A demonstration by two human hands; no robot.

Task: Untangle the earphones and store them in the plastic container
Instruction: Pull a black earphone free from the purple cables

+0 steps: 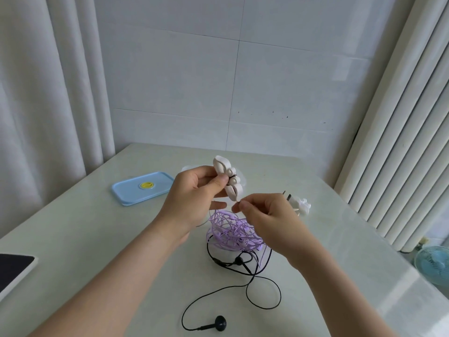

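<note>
In the middle of the table (97, 239), directly under both hands, the purple earphones (230, 233) are lying in a loose tangle. The black earphones (239, 260) are touching the near side of this tangle, and their cord is running in wide loops toward the person, with one earbud (220, 322) lying well apart near the front edge.

Above the purple tangle, the left hand (194, 193) is holding up a white cable bundle (229, 178), which is folded in loops and tied around the middle with a thin dark band. The thumb and the curled fingers are gripping it at this tied middle, and the bundle is standing almost upright, a little tilted. The right hand (267, 215) is staying just beside it, to the right and lower. Its thumb and forefinger are pressing together in a pinch at the lower end of the bundle, and the other fingers are curling inward. The two hands are nearly touching.

Behind the hands, a part of a clear container (185, 168) is showing, but most of it is hidden. The blue lid (143, 188) with a yellow round mark is lying flat to the left, apart from the hands. A small white plug (302, 205) is lying behind the right hand, and a dark tablet (14, 266) is lying at the left edge
</note>
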